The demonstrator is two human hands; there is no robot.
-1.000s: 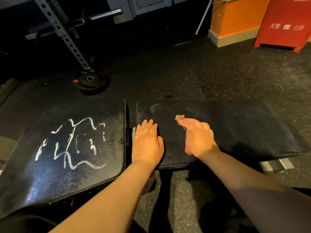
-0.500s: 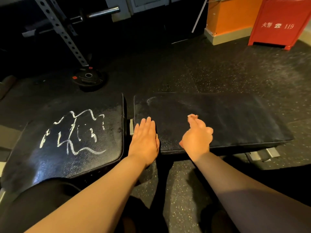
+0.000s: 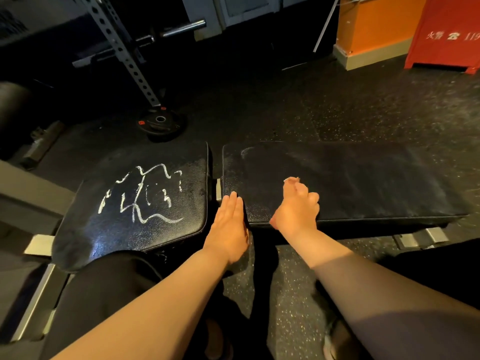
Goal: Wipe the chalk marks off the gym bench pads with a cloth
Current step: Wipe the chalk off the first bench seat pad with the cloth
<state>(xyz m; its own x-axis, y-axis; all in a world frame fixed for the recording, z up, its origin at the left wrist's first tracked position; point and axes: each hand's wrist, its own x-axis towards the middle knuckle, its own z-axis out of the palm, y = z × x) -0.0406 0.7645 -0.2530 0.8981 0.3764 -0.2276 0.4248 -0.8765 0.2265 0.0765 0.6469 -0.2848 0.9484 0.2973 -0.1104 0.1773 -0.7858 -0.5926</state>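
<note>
Two black bench pads lie side by side. The left pad (image 3: pixel 109 237) bears white chalk scribbles (image 3: pixel 142 194). Only faint chalk smears show on the long right pad (image 3: pixel 363 183), mostly near its far left corner. My left hand (image 3: pixel 230 227) lies flat, fingers straight, on the near left corner of the right pad by the gap. My right hand (image 3: pixel 296 209) is curled at that pad's near edge and pinches a small pale cloth (image 3: pixel 291 180). Just a scrap of the cloth shows at the fingertips.
Beyond the left pad, a weight plate (image 3: pixel 161 123) lies on the dark rubber floor at the foot of a perforated steel upright (image 3: pixel 122 50). An orange box (image 3: pixel 374 24) and a red cabinet (image 3: pixel 449 32) stand at the far right. My legs are below the bench.
Both hands have drawn back toward the near edge of the right pad. The right hand has curled tighter and slid from the pad's middle toward its edge. The chalk scribbles are unchanged.
</note>
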